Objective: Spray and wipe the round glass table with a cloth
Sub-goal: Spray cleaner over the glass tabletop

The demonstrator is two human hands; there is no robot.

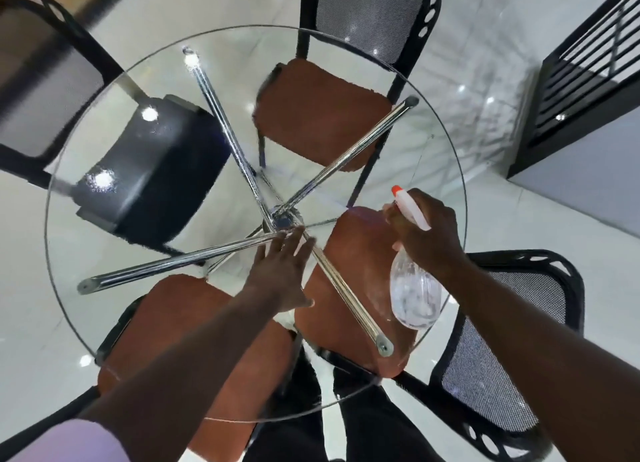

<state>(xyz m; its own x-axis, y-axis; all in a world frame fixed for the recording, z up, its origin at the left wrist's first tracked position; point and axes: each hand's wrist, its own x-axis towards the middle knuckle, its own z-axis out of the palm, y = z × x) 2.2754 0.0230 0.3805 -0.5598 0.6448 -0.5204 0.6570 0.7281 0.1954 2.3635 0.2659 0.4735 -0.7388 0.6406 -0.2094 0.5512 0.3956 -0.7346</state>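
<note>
The round glass table (114, 323) fills the view, and crossed chrome legs (221, 254) show through it. My left hand (282, 274) lies flat near the centre of the glass with its fingers straight and spread. A small pale patch shows under its palm; I cannot tell whether it is a cloth. My right hand (427, 235) grips the neck of a clear spray bottle (414, 290) over the right side of the table. The bottle is tilted, with its orange nozzle tip (396, 190) pointing toward the far left.
Several black-framed chairs ring the table: brown seats at the far side (318, 115) and near side (166, 323), a black seat (156, 171) on the left, a mesh back (495, 368) at the near right. A black railing (588, 63) stands far right on the white tile floor.
</note>
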